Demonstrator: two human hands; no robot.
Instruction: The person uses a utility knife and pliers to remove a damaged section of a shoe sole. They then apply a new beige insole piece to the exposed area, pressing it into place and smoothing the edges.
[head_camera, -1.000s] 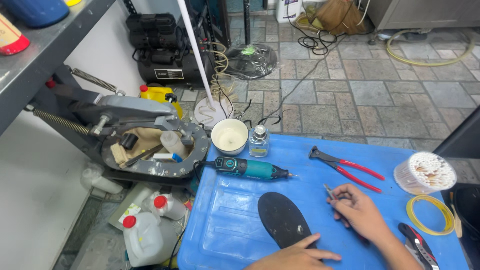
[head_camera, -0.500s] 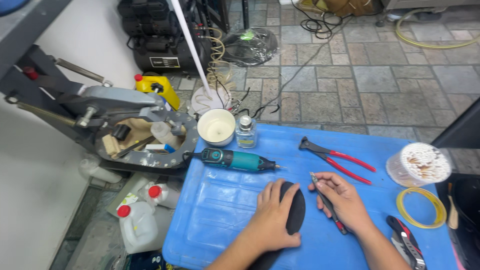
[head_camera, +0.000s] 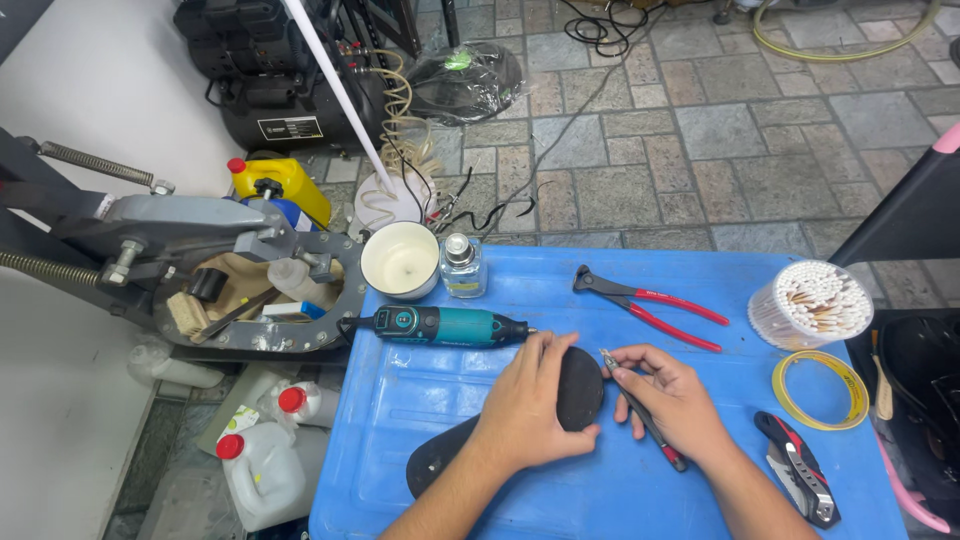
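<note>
Left hand flat, pressing black oval rubber sole onto blue plastic table. Right hand, beside sole, pinches thin red-handled pointed tool, tip at sole's edge. Edge work barely begun. Teal rotary tool lies idle behind sole.

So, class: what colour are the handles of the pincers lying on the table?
Red, seen in the head view: the pincers lie on the blue table.

On the plastic table, the shoe sole lies under the left hand. Just beyond the sole sits a rotary tool, a cup and small bottle behind it. Pincers lie right of the sole, cotton swabs and tape roll farther right.
</note>
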